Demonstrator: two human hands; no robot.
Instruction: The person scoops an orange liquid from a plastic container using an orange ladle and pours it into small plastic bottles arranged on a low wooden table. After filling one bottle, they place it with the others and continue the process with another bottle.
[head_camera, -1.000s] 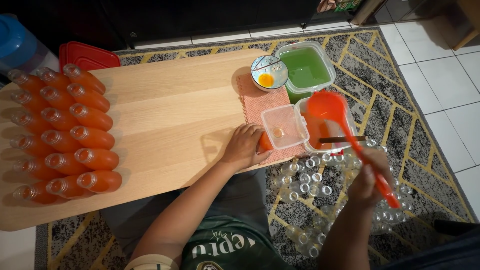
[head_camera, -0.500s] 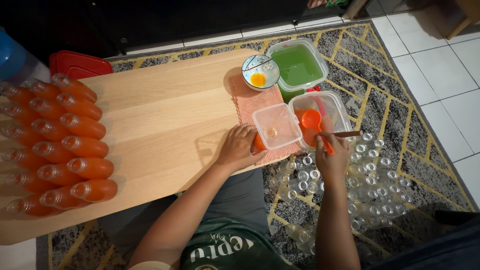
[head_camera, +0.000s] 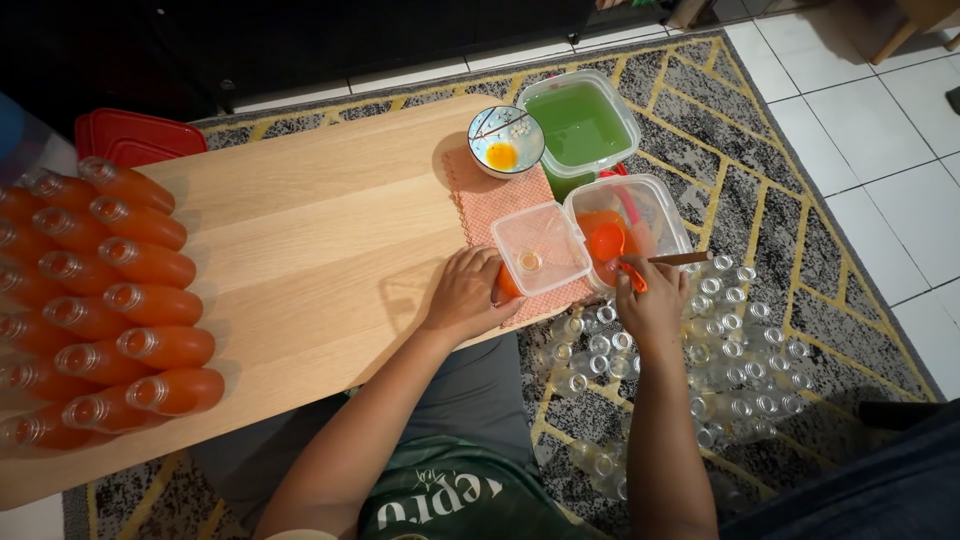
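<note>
A: What occupies the wooden table (head_camera: 300, 240)?
B: Orange-filled bottles (head_camera: 110, 310) at nine o'clock; left hand (head_camera: 468, 295) gripping an orange bottle (head_camera: 507, 285) under a square funnel tub (head_camera: 540, 248).
A: And at three o'clock?
B: Right hand (head_camera: 652, 305) holding an orange ladle (head_camera: 610, 245) in a tub (head_camera: 665, 205).

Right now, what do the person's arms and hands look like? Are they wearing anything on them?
Both arms are bare from the hands up, with no gloves or long sleeves. The left hand and the right hand show no rings, watch or bracelets that I can see. The person wears a dark green shirt with white lettering on the chest.
</note>
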